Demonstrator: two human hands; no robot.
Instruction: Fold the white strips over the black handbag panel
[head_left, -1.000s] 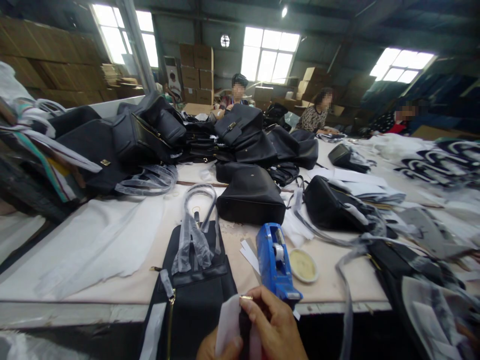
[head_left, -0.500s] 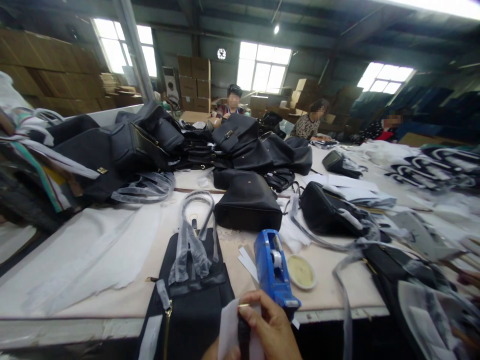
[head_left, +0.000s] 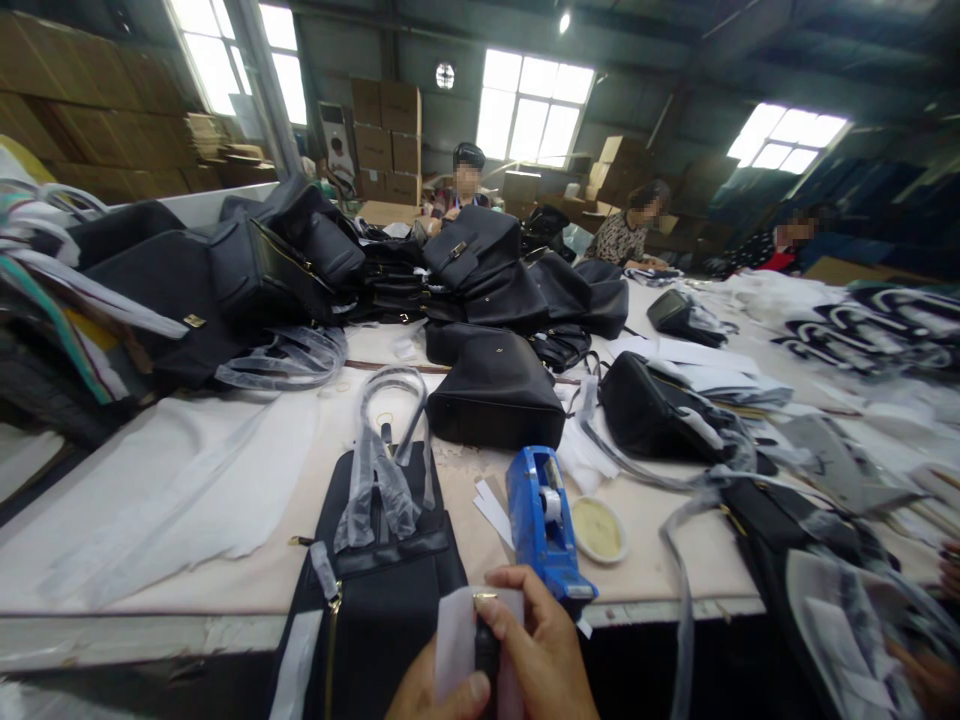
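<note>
My right hand (head_left: 551, 645) pinches a small black leather tab, likely a zip pull (head_left: 486, 640), near its gold metal end. Behind the tab lies a piece of thin white paper (head_left: 454, 640), standing out on both sides of it. From below, my left hand (head_left: 442, 690) grips the paper, its thumb against the lower part of the tab. Just left of my hands a black backpack (head_left: 390, 590) lies on the table edge, its straps (head_left: 382, 490) wrapped in clear film. On its side, a gold zip has a wrapped pull (head_left: 325, 575).
A blue tape dispenser (head_left: 536, 520) stands beyond my right hand, beside a round dish (head_left: 598, 530) of pale yellow stuff. White paper strips (head_left: 493, 510) lie left of it. Black bags (head_left: 495, 390) are piled farther back. Co-workers (head_left: 630, 230) sit across the table.
The view has tilted down slightly, so the table appears higher. My left hand has come up further into view, its thumb now showing on the tab. The right hand keeps its pinch.
</note>
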